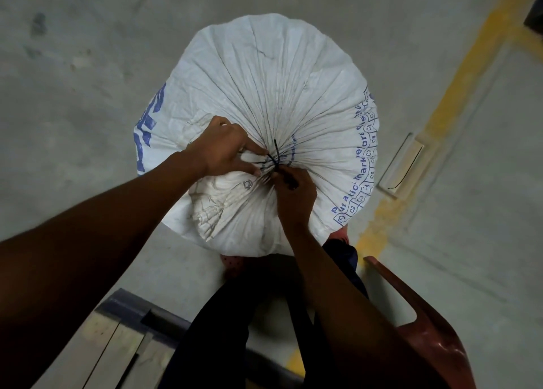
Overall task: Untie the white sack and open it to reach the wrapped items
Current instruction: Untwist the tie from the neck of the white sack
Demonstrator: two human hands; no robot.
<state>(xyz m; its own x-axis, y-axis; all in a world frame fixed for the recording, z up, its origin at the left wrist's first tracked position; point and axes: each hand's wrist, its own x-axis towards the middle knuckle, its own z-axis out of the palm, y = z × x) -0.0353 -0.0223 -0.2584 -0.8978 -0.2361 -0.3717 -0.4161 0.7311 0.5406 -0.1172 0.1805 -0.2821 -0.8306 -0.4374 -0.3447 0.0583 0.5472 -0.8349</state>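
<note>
— White sack (264,88) upright on floor (73,94), neck gathered under black tie (275,156)?
— Confirmed. Left hand (226,150) pinching pleats to steady; right hand (293,194) gripping tie end, likely to loosen.

sack (264,80) white, blue print | tie (276,153) black | floor line (458,94) yellow

The tied white sack (258,100) hides its contents; the chair (426,324) is cut off.
</note>
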